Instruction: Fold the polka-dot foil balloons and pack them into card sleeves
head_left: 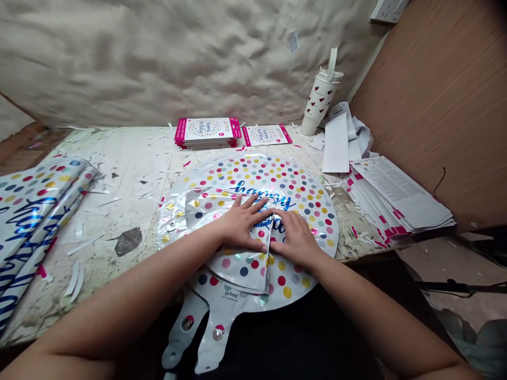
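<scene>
Scrap-littered bench [122, 200], plaster wall [158, 63] behind. Foil balloon [253, 179] lay mid-bench, tails [217, 338] past the near edge; a folded flap [237, 266] crossed its middle, far part unfolded. Open left hand [241, 224] and right hand [295, 240] pressed the fold, grasping nothing. Packets [208, 132] sat beyond.

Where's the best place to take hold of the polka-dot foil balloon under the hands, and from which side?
Take the polka-dot foil balloon by its two neck tabs, coming from the near side. They stick out past the front of the bench, flat and clear of both hands, while the body is folded over under the left hand and right hand.
</scene>
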A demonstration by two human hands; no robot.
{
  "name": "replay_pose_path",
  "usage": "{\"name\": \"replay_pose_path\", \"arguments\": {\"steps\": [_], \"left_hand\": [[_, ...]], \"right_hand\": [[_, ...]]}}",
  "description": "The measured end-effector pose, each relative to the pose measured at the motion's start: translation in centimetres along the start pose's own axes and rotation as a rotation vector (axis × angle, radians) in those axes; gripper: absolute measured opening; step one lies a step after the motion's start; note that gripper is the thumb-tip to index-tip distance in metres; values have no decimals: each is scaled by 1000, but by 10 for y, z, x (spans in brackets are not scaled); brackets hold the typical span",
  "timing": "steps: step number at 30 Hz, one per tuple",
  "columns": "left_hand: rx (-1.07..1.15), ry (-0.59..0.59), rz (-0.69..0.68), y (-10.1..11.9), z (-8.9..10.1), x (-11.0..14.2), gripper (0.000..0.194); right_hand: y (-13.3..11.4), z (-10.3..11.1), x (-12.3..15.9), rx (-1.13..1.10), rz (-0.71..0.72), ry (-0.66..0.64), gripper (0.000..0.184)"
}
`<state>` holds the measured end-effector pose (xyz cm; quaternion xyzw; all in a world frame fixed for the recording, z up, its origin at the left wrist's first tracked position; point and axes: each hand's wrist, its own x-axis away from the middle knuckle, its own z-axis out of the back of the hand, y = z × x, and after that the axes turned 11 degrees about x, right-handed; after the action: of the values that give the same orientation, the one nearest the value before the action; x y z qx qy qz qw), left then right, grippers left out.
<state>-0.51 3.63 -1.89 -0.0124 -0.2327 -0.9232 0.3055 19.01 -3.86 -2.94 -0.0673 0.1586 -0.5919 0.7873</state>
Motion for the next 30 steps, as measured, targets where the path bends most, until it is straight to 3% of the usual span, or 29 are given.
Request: {"name": "replay_pose_path", "arguments": {"steps": [3,5,8,11,16,21,24,27,30], "left_hand": [[16,-23,-8,-4,3,1,71],[18,-34,2,-6,5,1,54],[4,-37,8,-8,7,0,49],[-15,-29,2,-8,7,1,48],[-60,34,-2,-6,1,7,52],[-69,81,36,4,-12,3,57],[-58,79,26,3,-12,3,58],[-61,52,53,-23,2,22,58],[-109,87,295,-68,25,57,57]], "right_hand": [[-1,-7,7,86,89,184,55],[0,-7,8,153,319,300,40],[-2,-3,2,234,757,416,19],[-7,2,-6,265,961,459,13],[-1,5,-6,219,1019,407,20],[9,1,8,74,1046,238,25],[14,-2,14,-77,991,109,25],[19,-1,18,-185,905,-22,28],[21,0,19,-241,860,-79,31]]}}
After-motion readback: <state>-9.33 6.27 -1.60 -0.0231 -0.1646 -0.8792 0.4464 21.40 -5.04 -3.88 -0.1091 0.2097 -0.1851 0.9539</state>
